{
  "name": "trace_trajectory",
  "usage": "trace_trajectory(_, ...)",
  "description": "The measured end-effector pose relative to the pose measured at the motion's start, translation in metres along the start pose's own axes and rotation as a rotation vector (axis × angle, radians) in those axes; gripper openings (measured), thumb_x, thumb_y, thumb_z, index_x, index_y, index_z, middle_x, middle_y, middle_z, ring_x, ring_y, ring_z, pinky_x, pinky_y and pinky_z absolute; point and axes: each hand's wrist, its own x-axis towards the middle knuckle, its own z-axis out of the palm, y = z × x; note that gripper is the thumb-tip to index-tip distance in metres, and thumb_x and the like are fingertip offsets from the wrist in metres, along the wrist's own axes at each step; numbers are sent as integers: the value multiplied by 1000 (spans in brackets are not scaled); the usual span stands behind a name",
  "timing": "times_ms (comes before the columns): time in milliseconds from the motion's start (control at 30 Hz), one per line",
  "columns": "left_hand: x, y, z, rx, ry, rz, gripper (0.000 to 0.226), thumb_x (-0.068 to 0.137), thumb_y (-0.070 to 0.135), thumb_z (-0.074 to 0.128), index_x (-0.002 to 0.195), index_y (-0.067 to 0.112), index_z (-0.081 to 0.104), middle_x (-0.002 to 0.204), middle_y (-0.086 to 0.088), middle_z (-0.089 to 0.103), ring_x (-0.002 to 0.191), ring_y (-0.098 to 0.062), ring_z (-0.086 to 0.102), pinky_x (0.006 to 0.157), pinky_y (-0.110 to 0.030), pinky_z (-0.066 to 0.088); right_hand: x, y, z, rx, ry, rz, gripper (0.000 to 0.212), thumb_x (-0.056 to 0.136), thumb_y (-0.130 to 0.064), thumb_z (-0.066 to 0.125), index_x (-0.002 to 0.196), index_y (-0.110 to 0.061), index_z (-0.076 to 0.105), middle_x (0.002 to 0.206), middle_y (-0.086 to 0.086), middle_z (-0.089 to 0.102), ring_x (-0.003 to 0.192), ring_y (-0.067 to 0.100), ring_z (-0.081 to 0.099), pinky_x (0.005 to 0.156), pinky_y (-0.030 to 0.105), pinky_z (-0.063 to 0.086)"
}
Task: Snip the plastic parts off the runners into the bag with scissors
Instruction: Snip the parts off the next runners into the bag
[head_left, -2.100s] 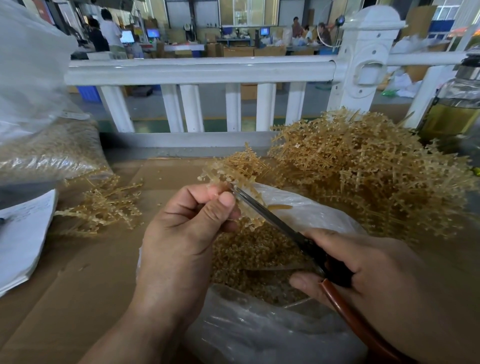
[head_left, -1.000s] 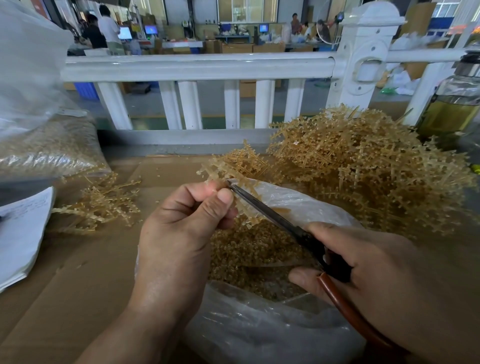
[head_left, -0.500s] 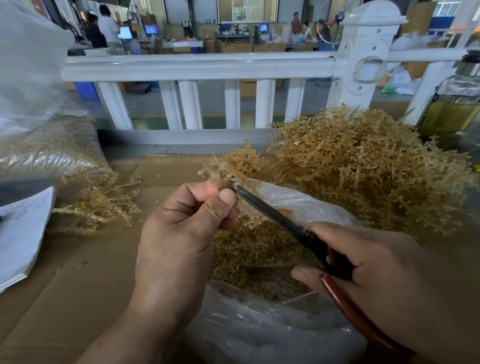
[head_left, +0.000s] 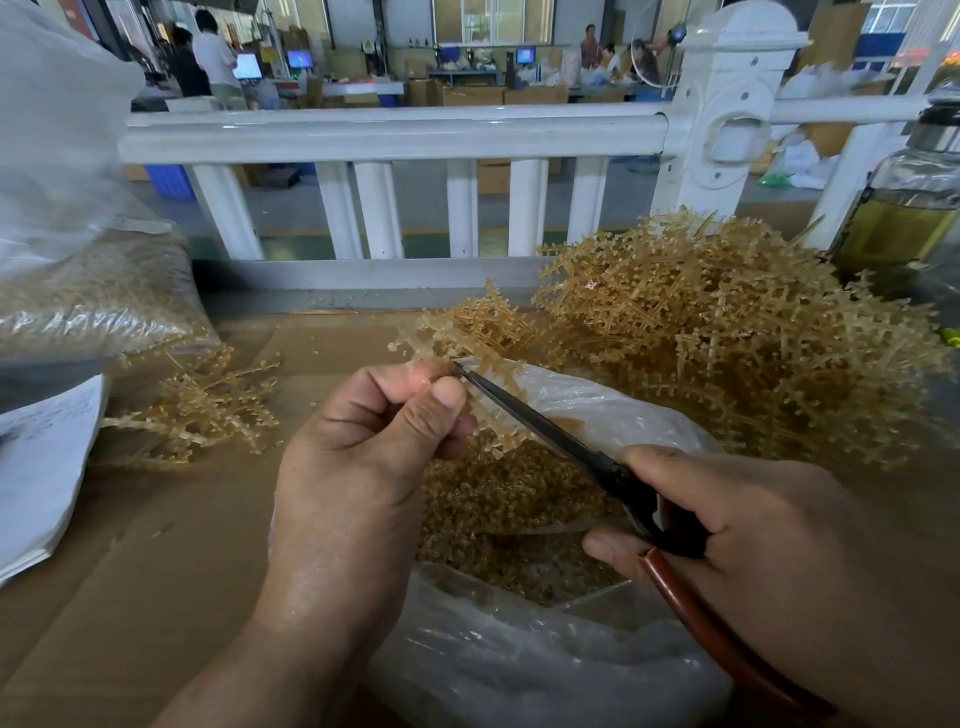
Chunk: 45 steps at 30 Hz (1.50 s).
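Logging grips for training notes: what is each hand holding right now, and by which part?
Left hand pinches a runner by its left edge; right hand grips the scissors by their handles.

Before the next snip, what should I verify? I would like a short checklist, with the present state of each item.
1. The left hand pinches the runner: ok.
2. The right hand grips the scissors: ok.
3. The runner is above the open bag: ok.
4. The bag has room above the cut parts: ok.
5. The left thumb is clear of the blade tip: cannot tell; the tip lies right beside it.
6. The blades are open enough for a cut: cannot tell; they look nearly closed.
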Motion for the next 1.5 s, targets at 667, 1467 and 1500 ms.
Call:
trace_trajectory(667, 1, 1, 0, -7, -11, -6, 22, 92, 29, 61, 71, 26, 67, 73, -4, 63, 70, -18, 57, 71, -34, 47, 1, 0, 11, 46, -84, 109, 75, 67, -97, 22, 103, -41, 58, 78, -21, 63, 80, -5, 58, 60, 21, 51)
trace_trajectory(1467, -1, 2, 4, -202, -104, -186, 16, 95, 9, 52, 84, 13, 63, 89, -12, 59, 75, -18, 57, 65, -24, 52, -1, -3, 12, 52, -137, 102, 80, 61, -101, 9, 126, -60, 30, 92, -45, 49, 87, -15, 50, 65, 8, 36)
trace_trajectory(1500, -1, 3, 5, -197, -105, -187, 15, 95, 11, 52, 85, 12, 63, 87, -12, 60, 74, -17, 57, 65, -24, 52, -2, -3, 12, 53, -128, 99, 80, 62, -100, 9, 126, -58, 33, 92, -42, 52, 83, -14, 52, 64, 8, 39)
